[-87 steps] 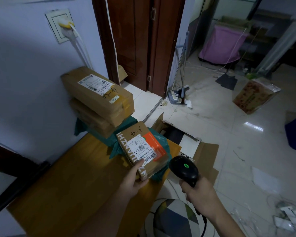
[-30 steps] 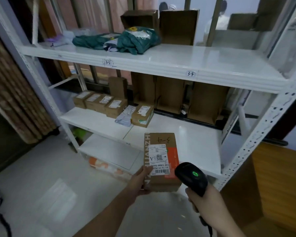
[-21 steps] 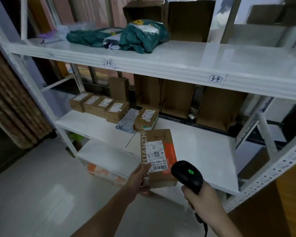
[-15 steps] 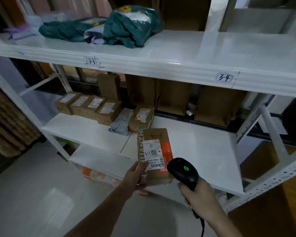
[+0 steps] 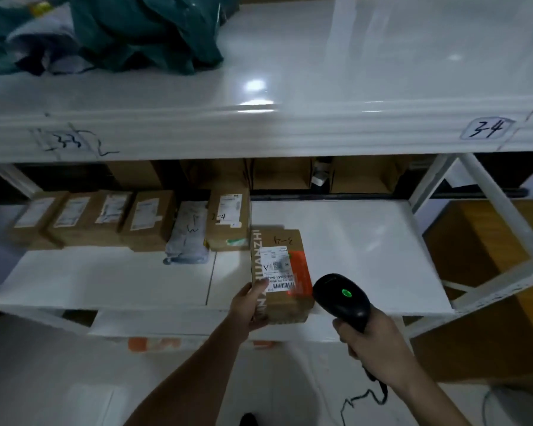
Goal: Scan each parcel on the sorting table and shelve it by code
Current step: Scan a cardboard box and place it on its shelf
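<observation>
**Parcel marked 3-4, held at the lower shelf**

Left hand (image 5: 249, 305) grips the brown cardboard parcel with white barcode label and orange patch (image 5: 280, 273) at its near left corner: thumb on the top face, fingers wrapped under the side. Right hand (image 5: 370, 342) is closed round the grip of the black handheld barcode scanner (image 5: 340, 298), green lamp lit, head at 3 o'clock of the parcel and just beside its near right corner; whether they touch cannot be told. Cable trails down toward the floor.

Position of parcel: over the front part of the white lower shelf board (image 5: 366, 256), near end about level with the front edge. Resting or held just clear — cannot tell. Handwritten "3-4" on the far end of its top face.

Key relation: long axis runs 6 to 12 o'clock, away from the person, so the parcel extends from the left hand toward 12. Left hand is the nearer and sole carrier.

Neighbours: small brown carton with handwritten code (image 5: 228, 221) at 11 o'clock, just beside the parcel's far left corner; grey soft mailer bag (image 5: 187, 233) farther left. Open shelf surface lies from 12 to 3 o'clock.

Code check: the round "3-4" tag (image 5: 488, 129) sits on the white upper shelf edge (image 5: 259, 130), at 2 o'clock, well above the parcel.

Judgement: if that tag labels the upper board, the parcel should go up toward 1 o'clock, not forward.
</observation>
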The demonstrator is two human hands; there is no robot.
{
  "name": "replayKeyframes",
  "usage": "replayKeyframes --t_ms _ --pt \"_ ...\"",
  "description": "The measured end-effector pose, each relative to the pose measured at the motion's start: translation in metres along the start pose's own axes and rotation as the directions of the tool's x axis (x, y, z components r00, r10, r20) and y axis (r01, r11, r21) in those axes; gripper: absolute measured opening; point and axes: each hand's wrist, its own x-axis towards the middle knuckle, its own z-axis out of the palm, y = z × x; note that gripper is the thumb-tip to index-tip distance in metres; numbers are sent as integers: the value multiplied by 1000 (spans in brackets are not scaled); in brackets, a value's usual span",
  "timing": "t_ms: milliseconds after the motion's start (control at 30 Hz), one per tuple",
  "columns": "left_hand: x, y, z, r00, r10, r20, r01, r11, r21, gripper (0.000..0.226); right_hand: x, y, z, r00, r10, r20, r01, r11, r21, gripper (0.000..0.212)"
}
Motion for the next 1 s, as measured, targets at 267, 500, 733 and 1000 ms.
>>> replayKeyframes --t_ms 267,500,733,1000 --pt "54 22 3 995 -50 -89 48 999 -16 29 5 -8 26 984 141 -109 -132 988 85 7" --pt "58 19 3 769 616 168 -469 367 803 55 5 -17 34 976 153 -155 -138 985 105 7" --pt "78 8 -14 522 381 763 -604 -466 646 34 5 -19 40 967 162 -195 -149 986 78 7" --pt "101 87 16 798 275 536 -418 -389 821 62 -1 -13 43 954 234 -189 -213 969 127 10"
